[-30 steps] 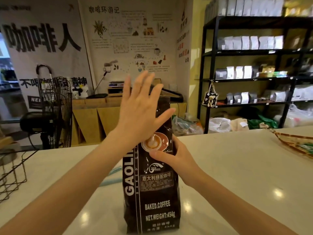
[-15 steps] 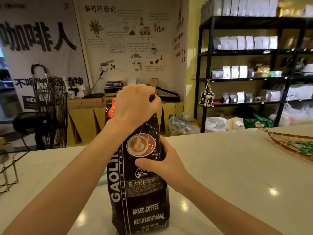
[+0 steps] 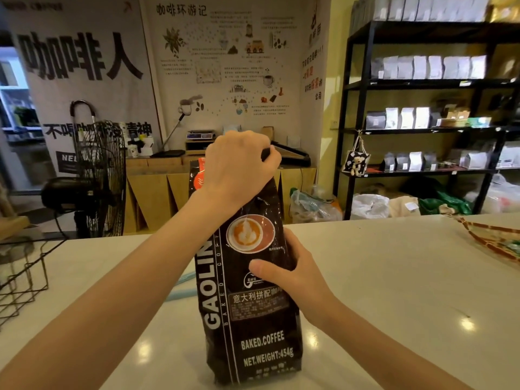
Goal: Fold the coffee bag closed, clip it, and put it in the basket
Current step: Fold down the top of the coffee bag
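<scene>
Coffee bag: a tall black bag (image 3: 250, 299) printed "GAOLIN", "BAKED.COFFEE" and "NET.WEIGHT:454g" is stood upright on the white desk (image 3: 394, 277), near its front edge, at the centre of the view.
Left hand: the left hand (image 3: 239, 170) is curled down over the top of the bag, the fingers wrapped over the far side, so that the bag's mouth is gripped and hidden beneath the palm.
Right hand: the right hand (image 3: 289, 274) is closed around the bag's right edge at mid-height, the thumb pressed flat on the front panel just below the printed latte cup.
Bag top: an orange patch of the bag's upper part is seen at the left of the wrist; whether the top is folded over cannot be told.
Basket: a black wire basket (image 3: 25, 280) is set at the desk's left edge, well apart from the bag.
Clip: a pale blue object (image 3: 183, 288), partly hidden behind the bag and the left forearm, is laid on the desk; it cannot be told for certain that it is the clip.
Right edge: a woven tray (image 3: 495, 240) with a red-patterned rim is seen at the desk's far right.
Background: a black floor fan (image 3: 95, 178) is stood behind the desk on the left, and black shelving (image 3: 357, 108) stocked with pale pouches is ranged along the right wall.
</scene>
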`<state>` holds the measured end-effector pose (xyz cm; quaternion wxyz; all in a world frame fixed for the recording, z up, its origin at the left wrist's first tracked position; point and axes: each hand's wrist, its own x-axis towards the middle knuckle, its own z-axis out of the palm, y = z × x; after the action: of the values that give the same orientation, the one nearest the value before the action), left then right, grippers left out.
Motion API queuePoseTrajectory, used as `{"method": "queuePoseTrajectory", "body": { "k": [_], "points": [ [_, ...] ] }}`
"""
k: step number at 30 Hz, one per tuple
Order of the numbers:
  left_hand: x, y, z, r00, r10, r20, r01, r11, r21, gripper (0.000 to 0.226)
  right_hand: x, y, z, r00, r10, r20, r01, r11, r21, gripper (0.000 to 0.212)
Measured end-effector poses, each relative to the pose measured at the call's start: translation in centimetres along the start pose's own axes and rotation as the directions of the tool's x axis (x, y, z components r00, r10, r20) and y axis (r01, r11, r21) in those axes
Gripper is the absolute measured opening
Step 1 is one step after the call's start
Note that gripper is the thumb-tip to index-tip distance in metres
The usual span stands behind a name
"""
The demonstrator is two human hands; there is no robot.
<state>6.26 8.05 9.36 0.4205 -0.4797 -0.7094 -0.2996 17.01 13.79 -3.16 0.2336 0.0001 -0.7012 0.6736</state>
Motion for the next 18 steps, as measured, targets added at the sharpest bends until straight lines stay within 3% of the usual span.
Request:
{"method": "queuePoseTrajectory", "body": {
  "k": [3, 5, 7, 9, 10, 12, 15, 18],
  "points": [
    [-0.3, 0.0, 0.8, 0.998, 0.031, 0.055, -0.036, 0.995, 0.092, 0.027, -0.9, 1.4, 0.2, 0.993, 0.116, 0.005, -0.116, 0.991, 0.065, 0.052],
    [-0.5, 0.7, 1.1, 0.979, 0.19, 0.077, -0.2, 0.967, 0.156, 0.02, -1.0, 1.9, 0.2, 0.991, 0.129, -0.017, -0.128, 0.99, 0.064, 0.048],
    [-0.7, 2.1, 1.3, 0.871, 0.469, 0.146, -0.489, 0.855, 0.173, 0.021, -0.9, 2.0, 0.2, 0.992, 0.118, -0.043, -0.116, 0.992, 0.054, 0.043],
    [-1.4, 2.9, 1.0, 0.678, 0.651, 0.341, -0.7, 0.714, 0.028, 0.033, -0.9, 1.8, 0.2, 0.993, 0.107, -0.057, -0.104, 0.993, 0.06, 0.042],
    [-2.0, 2.9, 0.9, 0.598, 0.664, 0.449, -0.727, 0.685, -0.044, 0.045, -1.0, 1.8, 0.2, 0.993, 0.1, -0.064, -0.096, 0.994, 0.054, 0.043],
    [-3.2, 2.7, 0.9, 0.533, 0.592, 0.604, -0.713, 0.699, -0.056, 0.064, -1.1, 1.7, 0.3, 0.993, 0.076, -0.088, -0.073, 0.997, 0.03, 0.049],
    [-3.6, 1.9, 1.0, 0.533, 0.526, 0.663, -0.714, 0.7, 0.018, 0.068, -1.1, 1.5, 0.7, 0.99, 0.051, -0.131, -0.052, 0.999, -0.006, 0.049],
    [-3.1, 0.9, 0.5, 0.524, 0.613, 0.592, -0.727, 0.684, -0.065, 0.068, -1.3, 1.0, 1.1, 0.989, 0.024, -0.143, -0.034, 0.997, -0.065, 0.043]
  ]
}}
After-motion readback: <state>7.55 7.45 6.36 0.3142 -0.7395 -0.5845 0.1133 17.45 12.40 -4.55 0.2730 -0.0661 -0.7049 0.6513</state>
